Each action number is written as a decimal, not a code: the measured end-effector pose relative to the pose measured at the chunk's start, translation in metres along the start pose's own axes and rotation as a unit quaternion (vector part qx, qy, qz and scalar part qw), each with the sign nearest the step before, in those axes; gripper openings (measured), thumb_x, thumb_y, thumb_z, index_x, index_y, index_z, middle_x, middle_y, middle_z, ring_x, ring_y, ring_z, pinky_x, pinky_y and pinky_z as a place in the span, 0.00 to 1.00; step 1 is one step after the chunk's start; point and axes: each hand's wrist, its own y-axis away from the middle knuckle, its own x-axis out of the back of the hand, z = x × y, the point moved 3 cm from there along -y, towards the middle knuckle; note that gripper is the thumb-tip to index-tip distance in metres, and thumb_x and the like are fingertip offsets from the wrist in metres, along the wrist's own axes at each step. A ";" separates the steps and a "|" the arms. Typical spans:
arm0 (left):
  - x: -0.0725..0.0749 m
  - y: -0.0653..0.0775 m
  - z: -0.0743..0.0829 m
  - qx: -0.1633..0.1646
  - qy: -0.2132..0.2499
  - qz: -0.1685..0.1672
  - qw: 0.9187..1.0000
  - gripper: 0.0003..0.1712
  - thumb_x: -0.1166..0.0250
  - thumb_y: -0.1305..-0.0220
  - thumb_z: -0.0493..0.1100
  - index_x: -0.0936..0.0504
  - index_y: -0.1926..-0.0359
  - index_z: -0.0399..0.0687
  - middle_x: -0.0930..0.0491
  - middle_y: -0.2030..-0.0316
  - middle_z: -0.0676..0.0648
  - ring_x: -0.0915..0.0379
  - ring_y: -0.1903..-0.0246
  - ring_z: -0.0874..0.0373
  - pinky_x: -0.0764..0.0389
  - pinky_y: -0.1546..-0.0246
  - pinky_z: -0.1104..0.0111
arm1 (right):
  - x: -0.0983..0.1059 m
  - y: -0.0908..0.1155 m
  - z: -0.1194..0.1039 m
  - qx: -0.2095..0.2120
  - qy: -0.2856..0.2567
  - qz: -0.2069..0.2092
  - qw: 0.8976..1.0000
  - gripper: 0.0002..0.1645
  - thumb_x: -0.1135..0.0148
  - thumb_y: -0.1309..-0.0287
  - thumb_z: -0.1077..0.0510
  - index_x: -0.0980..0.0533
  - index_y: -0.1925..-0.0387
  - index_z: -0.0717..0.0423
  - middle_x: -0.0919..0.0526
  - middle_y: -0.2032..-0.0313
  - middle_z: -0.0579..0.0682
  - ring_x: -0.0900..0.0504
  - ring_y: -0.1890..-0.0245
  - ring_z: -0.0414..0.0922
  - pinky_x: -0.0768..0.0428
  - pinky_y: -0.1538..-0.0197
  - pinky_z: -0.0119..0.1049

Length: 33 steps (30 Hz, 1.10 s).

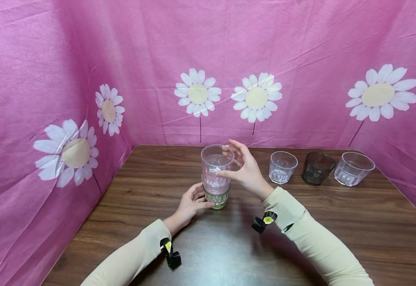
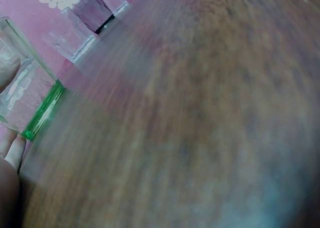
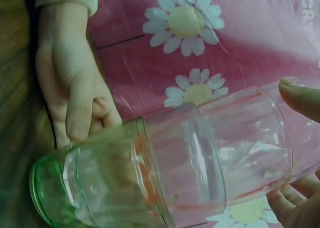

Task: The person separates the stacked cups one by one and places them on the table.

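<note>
A stack of nested tumblers stands upright on the table. At its bottom is a green-tinted glass (image 1: 219,200), with a pinkish clear glass (image 1: 215,182) rising out of it and a clear glass (image 1: 213,157) on top. My left hand (image 1: 189,204) grips the green glass from the left, thumb in front and fingers behind it. Higher up, my right hand (image 1: 246,171) holds the top glass from the right between thumb and fingers. The right wrist view shows the thumb (image 3: 300,100) and fingers on opposite sides of the upper glass, and the green glass (image 3: 95,183) lower down.
To the right stand a small clear glass (image 1: 283,169), a dark smoky glass (image 1: 316,171) and a wider clear glass (image 1: 352,171), in a row on the brown wooden table (image 1: 129,198). A pink cloth (image 1: 293,35) with daisies hangs behind and on both sides.
</note>
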 end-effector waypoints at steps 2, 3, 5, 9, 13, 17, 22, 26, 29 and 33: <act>0.000 0.000 0.000 0.000 -0.001 0.000 1.000 0.40 0.27 0.51 0.22 0.33 0.36 0.29 0.23 0.44 0.35 0.24 0.46 0.49 0.22 0.46 0.63 | 0.000 0.000 0.000 0.005 0.011 -0.003 1.000 0.57 0.25 0.62 0.78 0.43 0.30 0.67 0.27 0.39 0.65 0.27 0.39 0.60 0.31 0.34 0.49; 0.000 0.000 0.000 0.000 -0.001 0.001 1.000 0.41 0.27 0.51 0.22 0.33 0.36 0.29 0.23 0.44 0.35 0.24 0.46 0.49 0.22 0.46 0.63 | 0.001 0.000 0.000 0.008 0.017 -0.004 1.000 0.57 0.24 0.62 0.78 0.43 0.30 0.67 0.27 0.39 0.65 0.27 0.39 0.60 0.30 0.34 0.49; 0.000 0.000 0.000 -0.001 0.000 0.002 1.000 0.41 0.27 0.52 0.22 0.33 0.36 0.29 0.23 0.44 0.35 0.25 0.46 0.49 0.22 0.46 0.63 | 0.002 0.000 -0.001 0.013 0.027 -0.008 1.000 0.57 0.24 0.61 0.77 0.44 0.30 0.66 0.27 0.39 0.65 0.27 0.39 0.60 0.30 0.34 0.49; 0.000 0.000 0.001 -0.001 0.003 0.003 1.000 0.41 0.27 0.52 0.22 0.32 0.36 0.29 0.23 0.44 0.35 0.25 0.47 0.49 0.22 0.46 0.63 | 0.003 0.000 -0.002 0.011 0.044 -0.014 0.999 0.58 0.23 0.60 0.75 0.44 0.29 0.64 0.26 0.39 0.63 0.26 0.39 0.58 0.28 0.35 0.48; 0.001 -0.001 -0.001 -0.002 0.003 -0.001 1.000 0.41 0.27 0.51 0.23 0.33 0.36 0.28 0.22 0.44 0.35 0.25 0.46 0.47 0.22 0.46 0.63 | 0.006 0.000 -0.003 0.008 0.056 -0.016 0.998 0.59 0.22 0.60 0.74 0.44 0.29 0.63 0.26 0.39 0.61 0.25 0.40 0.56 0.27 0.36 0.46; 0.000 -0.001 -0.002 -0.004 0.005 -0.001 1.000 0.41 0.27 0.51 0.22 0.33 0.36 0.28 0.22 0.44 0.35 0.25 0.46 0.47 0.22 0.46 0.62 | 0.006 0.000 -0.003 0.015 0.060 -0.016 0.998 0.60 0.21 0.62 0.74 0.44 0.29 0.63 0.25 0.39 0.61 0.24 0.40 0.56 0.26 0.37 0.45; 0.000 0.000 -0.001 -0.004 0.004 0.001 1.000 0.41 0.28 0.51 0.22 0.33 0.35 0.29 0.22 0.45 0.35 0.25 0.46 0.48 0.22 0.45 0.62 | 0.006 -0.001 0.000 -0.015 0.028 -0.011 0.999 0.61 0.21 0.64 0.75 0.44 0.28 0.66 0.26 0.38 0.62 0.26 0.40 0.57 0.28 0.35 0.43; -0.001 0.000 0.000 -0.006 -0.002 -0.002 1.000 0.41 0.27 0.51 0.22 0.33 0.35 0.28 0.23 0.44 0.34 0.25 0.45 0.47 0.23 0.45 0.62 | 0.008 -0.004 0.004 -0.063 0.004 -0.015 0.998 0.57 0.22 0.63 0.74 0.40 0.29 0.67 0.26 0.38 0.63 0.26 0.39 0.57 0.30 0.34 0.41; -0.001 0.000 0.001 -0.004 -0.005 -0.001 1.000 0.41 0.28 0.51 0.22 0.33 0.35 0.29 0.23 0.44 0.33 0.26 0.45 0.46 0.23 0.44 0.61 | 0.010 -0.007 0.005 -0.083 0.034 -0.025 0.996 0.53 0.20 0.62 0.69 0.34 0.32 0.65 0.23 0.40 0.61 0.23 0.41 0.55 0.27 0.37 0.42; 0.000 0.001 0.002 -0.003 -0.007 -0.002 1.000 0.41 0.28 0.51 0.22 0.33 0.35 0.29 0.24 0.43 0.32 0.26 0.44 0.45 0.23 0.43 0.60 | 0.011 -0.009 0.006 -0.079 0.071 -0.028 0.994 0.50 0.17 0.63 0.64 0.30 0.35 0.62 0.20 0.44 0.58 0.20 0.45 0.53 0.22 0.43 0.44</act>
